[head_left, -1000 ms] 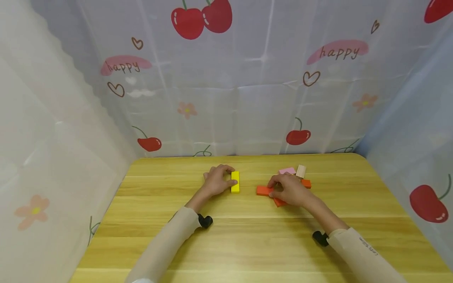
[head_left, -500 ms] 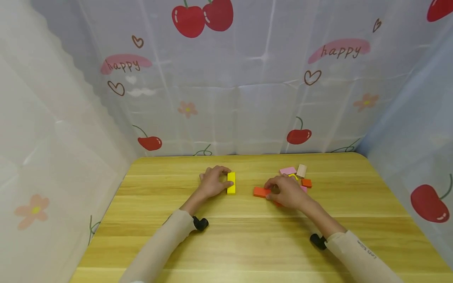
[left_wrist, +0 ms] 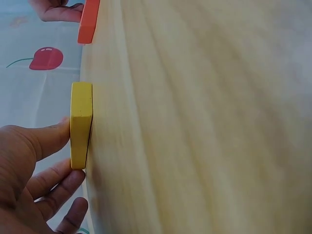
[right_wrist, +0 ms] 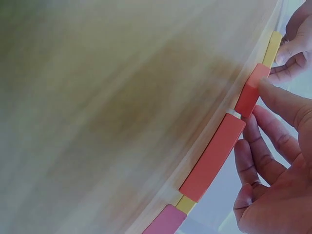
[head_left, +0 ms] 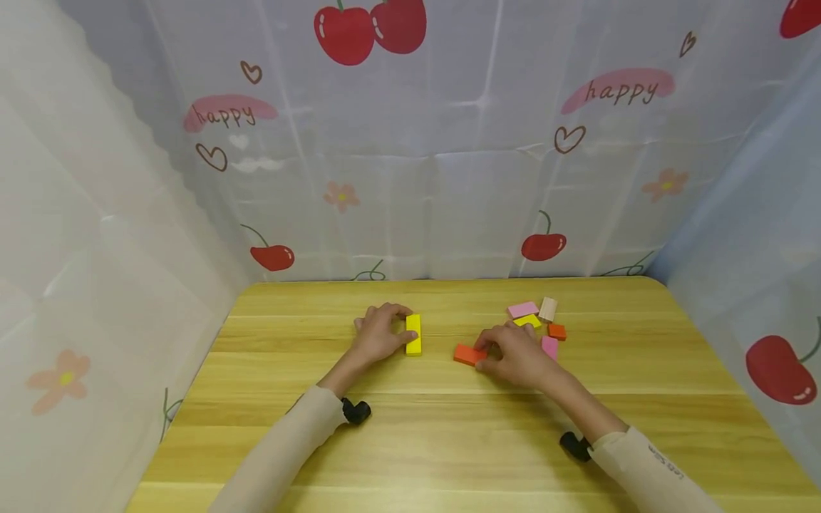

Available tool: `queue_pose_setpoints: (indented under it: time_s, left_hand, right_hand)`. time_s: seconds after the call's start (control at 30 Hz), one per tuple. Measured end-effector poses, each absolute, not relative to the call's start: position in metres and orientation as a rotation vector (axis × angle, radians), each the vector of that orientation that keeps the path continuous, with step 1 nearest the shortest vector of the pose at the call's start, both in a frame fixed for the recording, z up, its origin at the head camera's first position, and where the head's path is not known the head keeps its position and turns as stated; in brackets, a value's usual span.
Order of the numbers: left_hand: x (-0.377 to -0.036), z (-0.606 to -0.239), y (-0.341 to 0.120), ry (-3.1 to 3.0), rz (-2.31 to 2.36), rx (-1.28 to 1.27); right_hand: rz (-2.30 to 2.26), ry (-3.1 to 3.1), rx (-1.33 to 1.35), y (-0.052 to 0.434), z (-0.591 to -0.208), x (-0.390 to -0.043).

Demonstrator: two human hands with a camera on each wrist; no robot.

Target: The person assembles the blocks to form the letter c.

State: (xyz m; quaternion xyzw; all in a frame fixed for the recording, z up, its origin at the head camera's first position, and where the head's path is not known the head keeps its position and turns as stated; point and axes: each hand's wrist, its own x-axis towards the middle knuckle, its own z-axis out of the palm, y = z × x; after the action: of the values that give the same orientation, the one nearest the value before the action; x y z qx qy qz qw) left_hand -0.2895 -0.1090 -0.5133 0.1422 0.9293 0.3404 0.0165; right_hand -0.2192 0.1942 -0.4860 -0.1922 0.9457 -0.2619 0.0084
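My left hand (head_left: pixel 377 336) pinches a yellow rectangular block (head_left: pixel 413 335) that lies lengthwise away from me. In the left wrist view, the thumb is at the near side of this yellow block (left_wrist: pixel 80 126) and fingertips touch its far end. To the right, my right hand (head_left: pixel 518 356) pinches an orange-red block (head_left: pixel 469 355) between thumb and fingers. A second orange-red block (right_wrist: pixel 213 157) lies beside that hand in the right wrist view; the hand hides it in the head view. The two held blocks are apart on the tabletop.
Behind and right of my right hand lie two pink blocks (head_left: pixel 522 310), a yellow block (head_left: pixel 527 323), a plain wood block (head_left: pixel 548 309) and a small orange block (head_left: pixel 556 332). A cherry-print curtain (head_left: pixel 436 214) hangs along the wooden table's (head_left: pixel 423 442) back edge.
My left hand has slid the yellow block leftward. My right hand has moved left and slightly nearer with its orange-red block, uncovering the yellow and pink blocks behind it.
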Motion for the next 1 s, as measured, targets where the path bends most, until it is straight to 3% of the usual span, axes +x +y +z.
queue_pose_setpoints:
  time_s: [1.0]
  left_hand:
    - [-0.271,-0.515,-0.122,2.888,1.074,0.445]
  right_hand:
    - [-0.735,2.858,-0.721,0.168,-0.482,-0.190]
